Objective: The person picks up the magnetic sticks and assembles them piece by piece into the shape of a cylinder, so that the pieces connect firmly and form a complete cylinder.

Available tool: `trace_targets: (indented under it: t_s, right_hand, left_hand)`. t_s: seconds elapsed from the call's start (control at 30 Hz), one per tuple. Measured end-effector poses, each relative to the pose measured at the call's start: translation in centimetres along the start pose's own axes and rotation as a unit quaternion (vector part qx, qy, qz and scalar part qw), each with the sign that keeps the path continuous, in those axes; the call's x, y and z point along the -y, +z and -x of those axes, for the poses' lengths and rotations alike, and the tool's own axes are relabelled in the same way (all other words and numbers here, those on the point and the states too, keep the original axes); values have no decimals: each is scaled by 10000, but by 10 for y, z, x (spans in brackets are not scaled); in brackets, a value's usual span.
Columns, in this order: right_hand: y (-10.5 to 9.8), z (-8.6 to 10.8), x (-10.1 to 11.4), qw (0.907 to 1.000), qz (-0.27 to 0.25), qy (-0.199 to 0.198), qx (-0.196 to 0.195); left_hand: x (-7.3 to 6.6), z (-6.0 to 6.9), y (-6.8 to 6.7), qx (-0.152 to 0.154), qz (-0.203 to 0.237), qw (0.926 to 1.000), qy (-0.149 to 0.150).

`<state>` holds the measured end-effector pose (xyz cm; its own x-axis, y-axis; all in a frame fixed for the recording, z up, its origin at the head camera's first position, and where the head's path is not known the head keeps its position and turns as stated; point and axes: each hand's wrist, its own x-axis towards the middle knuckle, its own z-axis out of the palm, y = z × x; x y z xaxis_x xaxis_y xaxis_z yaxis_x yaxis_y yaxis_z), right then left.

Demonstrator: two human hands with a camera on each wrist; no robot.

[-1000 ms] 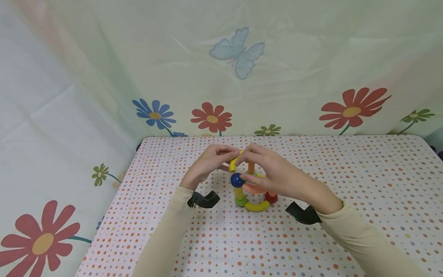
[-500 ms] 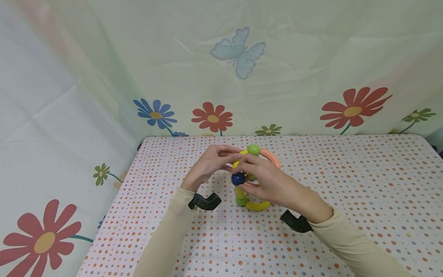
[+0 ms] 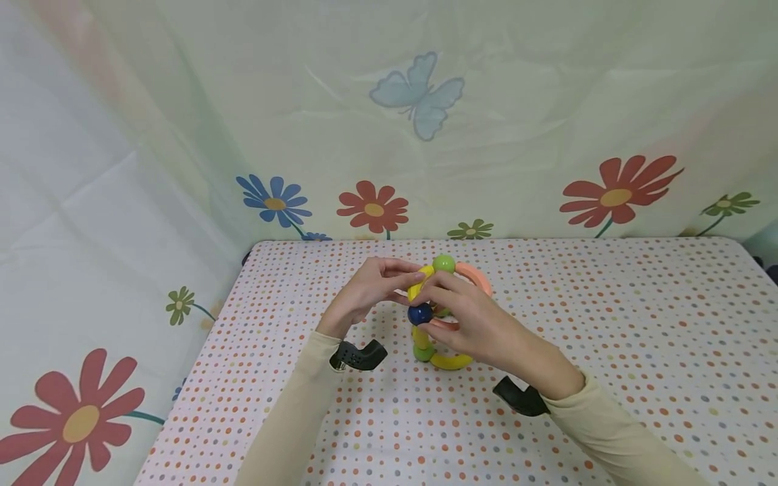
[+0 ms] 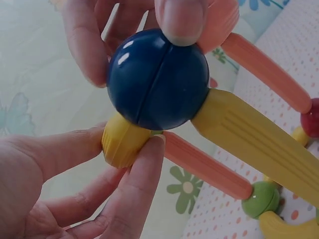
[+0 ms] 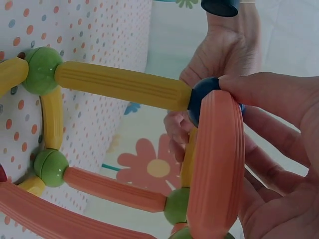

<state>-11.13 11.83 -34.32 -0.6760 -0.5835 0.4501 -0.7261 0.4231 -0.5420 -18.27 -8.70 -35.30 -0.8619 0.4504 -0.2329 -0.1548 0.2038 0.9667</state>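
Observation:
A toy frame of magnetic rods and balls stands on the table. At its upper near-left corner is a blue ball, joined to an upright yellow rod. My right hand holds the blue ball between thumb and fingers. Just below the ball in the left wrist view, my left hand pinches a curved yellow rod, whose end meets the ball. A curved salmon rod lies along the frame's top by the right hand. A green ball sits at the top far corner.
The frame's base has green balls, a curved yellow rod and a red ball. Salmon uprights stand between. A dotted cloth covers the table; a flowered curtain hangs behind.
My right hand has moved left and down onto the blue ball, uncovering the top green ball and curved salmon rod. My left hand stays at the curved yellow rod.

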Motion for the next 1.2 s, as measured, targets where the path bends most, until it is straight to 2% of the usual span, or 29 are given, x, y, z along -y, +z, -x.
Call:
trace_targets:
  t_s: [0.1, 0.2, 0.3, 0.37, 0.43, 0.53, 0.63, 0.7, 0.77, 0.83, 0.93, 1.03, 1.2]
  right_hand:
    - [-5, 2, -1, 9997, 191, -34, -151]
    - [-20, 7, -3, 9982, 379, 175, -428]
    - [-39, 18, -10, 9928, 608, 543, -876]
    - [-49, 29, -18, 9874, 694, 800, -1175]
    - [-55, 44, -28, 9824, 719, 1098, -1332]
    - [-51, 67, -45, 9809, 399, 1571, -1074]
    - [-33, 84, -57, 9780, -65, 2045, -412]
    - [-17, 90, -62, 9751, -433, 2175, -49]
    - [-3, 92, -64, 9709, -727, 2275, 149]
    - [8, 93, -64, 9683, -950, 2304, 186]
    - [18, 93, -64, 9636, -1073, 2449, 75]
    - [24, 93, -62, 9610, -1026, 2567, -91]
    - [28, 93, -59, 9624, -883, 2559, -238]
  left_hand:
    - [2, 0, 0, 15, -63, 10000, 10]
    - [6, 2, 2, -50, -264, 9995, 149]
    - [14, 7, 3, -137, -832, 9957, 394]
    - [22, 12, 3, -78, -1474, 9878, 494]
    - [32, 18, 4, 149, -2085, 9763, 559]
    - [47, 25, 9, 576, -2720, 9582, 670]
    - [61, 28, 17, 791, -2890, 9499, 886]
    - [67, 28, 23, 845, -2913, 9462, 1131]
    - [71, 27, 28, 843, -2926, 9423, 1388]
    - [74, 27, 31, 826, -2922, 9392, 1604]
    - [77, 28, 33, 749, -2893, 9385, 1731]
    - [79, 29, 33, 708, -2886, 9386, 1753]
    - [80, 30, 31, 704, -2850, 9396, 1758]
